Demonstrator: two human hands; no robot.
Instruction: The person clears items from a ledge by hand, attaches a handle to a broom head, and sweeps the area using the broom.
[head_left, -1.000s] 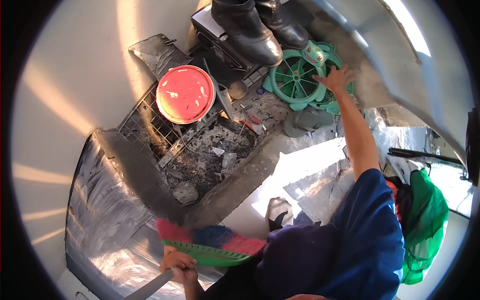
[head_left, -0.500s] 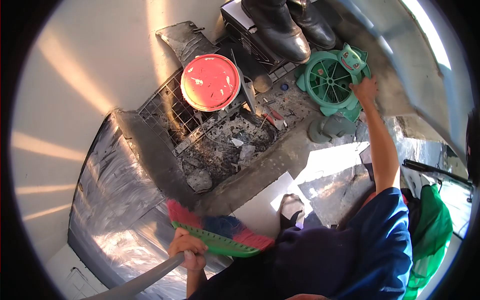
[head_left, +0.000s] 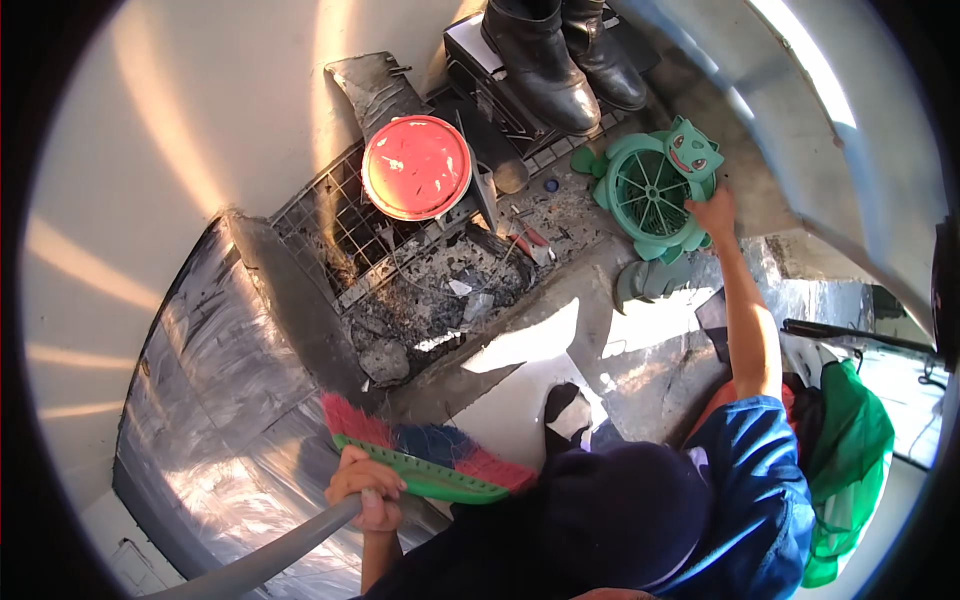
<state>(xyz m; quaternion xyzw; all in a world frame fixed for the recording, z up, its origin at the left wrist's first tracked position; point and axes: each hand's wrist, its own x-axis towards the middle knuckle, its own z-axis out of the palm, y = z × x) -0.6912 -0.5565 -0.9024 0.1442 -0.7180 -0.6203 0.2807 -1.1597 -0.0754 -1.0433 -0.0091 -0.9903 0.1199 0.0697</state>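
Note:
My left hand [head_left: 366, 488] is closed around the grey handle [head_left: 270, 548] of a broom, just below its head. The green broom head [head_left: 420, 478] carries red and dark blue bristles, turned up and away from me. At the upper right, my right hand [head_left: 712, 212] grips the rim of a round green plastic fan-like thing [head_left: 640, 190] with spokes across its middle and a cartoon creature's face on its edge. The fingertips are partly hidden behind the rim. A grey-green rounded object [head_left: 650, 284] lies just below it, its kind unclear.
A red round lid [head_left: 416, 168] rests over a wire rack [head_left: 325, 215]. Black boots [head_left: 545, 75] stand on a dark box [head_left: 478, 45]. Ash, rubble and red-handled pliers [head_left: 533, 246] lie on the dirty floor. Green cloth [head_left: 850, 450] hangs at the right.
My right hand has drawn the green fan-like thing slightly towards me, away from the boots. The broom stays in my left hand. The camera view has shifted a little.

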